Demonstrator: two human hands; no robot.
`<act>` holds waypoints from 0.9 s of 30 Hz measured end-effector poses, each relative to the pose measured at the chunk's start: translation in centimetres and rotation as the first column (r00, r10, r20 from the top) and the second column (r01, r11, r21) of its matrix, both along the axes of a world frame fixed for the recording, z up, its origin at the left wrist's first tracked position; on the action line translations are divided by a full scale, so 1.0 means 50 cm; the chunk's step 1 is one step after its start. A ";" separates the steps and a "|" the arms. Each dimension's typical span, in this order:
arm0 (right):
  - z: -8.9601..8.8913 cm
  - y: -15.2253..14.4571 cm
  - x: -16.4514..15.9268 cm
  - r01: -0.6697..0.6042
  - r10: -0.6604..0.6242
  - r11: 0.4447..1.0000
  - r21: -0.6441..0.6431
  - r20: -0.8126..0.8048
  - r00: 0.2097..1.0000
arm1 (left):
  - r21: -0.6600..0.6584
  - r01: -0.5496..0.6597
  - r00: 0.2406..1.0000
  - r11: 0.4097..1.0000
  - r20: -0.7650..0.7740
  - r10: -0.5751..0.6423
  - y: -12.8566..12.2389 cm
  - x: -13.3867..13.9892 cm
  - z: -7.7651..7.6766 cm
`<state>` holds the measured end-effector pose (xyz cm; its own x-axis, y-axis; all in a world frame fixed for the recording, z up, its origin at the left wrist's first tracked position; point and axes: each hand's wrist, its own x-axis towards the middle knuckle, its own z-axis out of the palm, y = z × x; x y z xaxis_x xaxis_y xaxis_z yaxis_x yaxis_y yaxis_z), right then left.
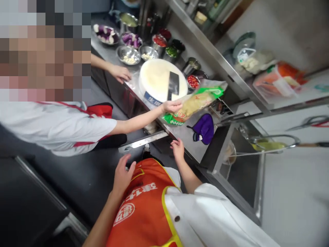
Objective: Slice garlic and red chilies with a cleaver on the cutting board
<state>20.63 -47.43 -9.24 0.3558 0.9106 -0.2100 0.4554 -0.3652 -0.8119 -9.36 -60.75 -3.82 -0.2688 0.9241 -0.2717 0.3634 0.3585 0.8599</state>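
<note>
Left hand (124, 174) and right hand (178, 149) both empty here, fingers loosely spread, while at one o'clock from the right a co-worker's hand (171, 107) grips the bag (199, 102), covering one edge, its print blurred!

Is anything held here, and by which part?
The wearer's left hand and right hand hold nothing. A co-worker's hand seems to hold the green-ended plastic packet near its lower end.

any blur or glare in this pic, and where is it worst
All in the head view: lettering on the packet is soft; the orange-filled bag is blurrier; the steel shelf edge has a pale sheen; pixel blocks mask the upper left.
</note>
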 end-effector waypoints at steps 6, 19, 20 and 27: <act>0.011 0.189 0.169 0.278 -0.276 0.960 0.030 -0.065 0.959 | -0.092 0.198 0.980 0.976 0.009 -0.198 0.123 0.065 0.007; -0.025 0.579 0.319 -0.083 0.076 0.995 -0.056 -0.115 0.990 | -0.146 0.191 0.980 0.971 -0.032 -0.198 0.367 0.229 0.059; -0.020 0.598 0.316 -0.118 0.111 0.992 -0.052 -0.124 0.986 | -0.157 0.188 0.981 0.970 -0.021 -0.194 0.379 0.237 0.062; 0.017 0.623 0.278 -0.284 0.279 0.957 -0.059 -0.084 0.957 | -0.157 0.094 0.989 0.983 0.131 -0.074 0.532 0.313 0.003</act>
